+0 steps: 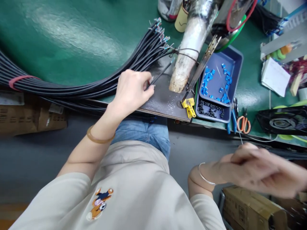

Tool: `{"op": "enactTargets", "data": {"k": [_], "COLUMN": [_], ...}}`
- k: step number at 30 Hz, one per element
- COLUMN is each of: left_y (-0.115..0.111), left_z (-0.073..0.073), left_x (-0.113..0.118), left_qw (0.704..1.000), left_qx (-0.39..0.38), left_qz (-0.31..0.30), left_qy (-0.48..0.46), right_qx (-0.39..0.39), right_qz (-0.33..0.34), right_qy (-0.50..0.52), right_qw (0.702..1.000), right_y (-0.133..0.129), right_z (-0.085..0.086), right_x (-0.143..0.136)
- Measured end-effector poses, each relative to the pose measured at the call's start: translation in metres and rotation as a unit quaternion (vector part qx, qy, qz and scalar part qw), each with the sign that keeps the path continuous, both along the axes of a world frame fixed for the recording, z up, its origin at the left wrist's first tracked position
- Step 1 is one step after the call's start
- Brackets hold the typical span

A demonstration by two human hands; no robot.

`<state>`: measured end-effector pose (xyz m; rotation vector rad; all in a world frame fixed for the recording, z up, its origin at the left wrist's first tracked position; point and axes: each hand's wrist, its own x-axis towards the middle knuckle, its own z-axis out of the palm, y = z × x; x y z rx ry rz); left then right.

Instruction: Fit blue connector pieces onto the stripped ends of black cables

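Observation:
My left hand is closed around a short black cable end, fingers pinched over the dark board at the bench edge. The cable's stripped tip points toward the white wrapped cylinder. Beside that hand fans out a thick bundle of black cables, their stripped ends showing coloured wires. Off to the right, below the bench edge, my right hand is smeared by motion. A thin pale strand runs from its thumb and fingertips up across the blue tray.
Blue parts lie in the tray; black ones fill the compartment in front. Yellow clips sit by the board's edge. Orange-handled scissors, blue-handled pliers and a black fan stand right. Cardboard boxes are below.

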<state>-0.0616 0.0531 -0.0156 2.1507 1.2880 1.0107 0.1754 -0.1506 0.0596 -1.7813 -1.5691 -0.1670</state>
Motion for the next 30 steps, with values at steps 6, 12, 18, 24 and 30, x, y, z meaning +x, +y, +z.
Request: {"op": "enactTargets", "data": {"k": [6, 12, 18, 24, 30], "left_y": [-0.052, -0.074, -0.078, -0.078, -0.079], "left_z": [0.026, 0.022, 0.003, 0.001, 0.007], "left_x": [-0.014, 0.021, 0.030, 0.029, 0.036], "left_qw": [0.872, 0.769, 0.837, 0.849, 0.863], "left_qx": [-0.246, -0.452, -0.352, -0.324, -0.312], "left_qz": [-0.423, -0.387, -0.146, -0.122, -0.134], "left_qy": [-0.019, -0.236, -0.393, -0.399, -0.373], "right_qx": [-0.099, -0.181, -0.172, 0.045, 0.009], "right_qz": [-0.064, -0.063, -0.071, -0.049, 0.052], "right_qy": [-0.101, -0.090, -0.069, 0.188, 0.290], "right_qw": [0.988, 0.977, 0.980, 0.980, 0.956], "right_y": [0.071, 0.105, 0.101, 0.070, 0.062], "right_z": [-0.035, -0.055, -0.048, -0.034, -0.044], "right_x": [0.038, 0.058, 0.049, 0.001, -0.040]}}
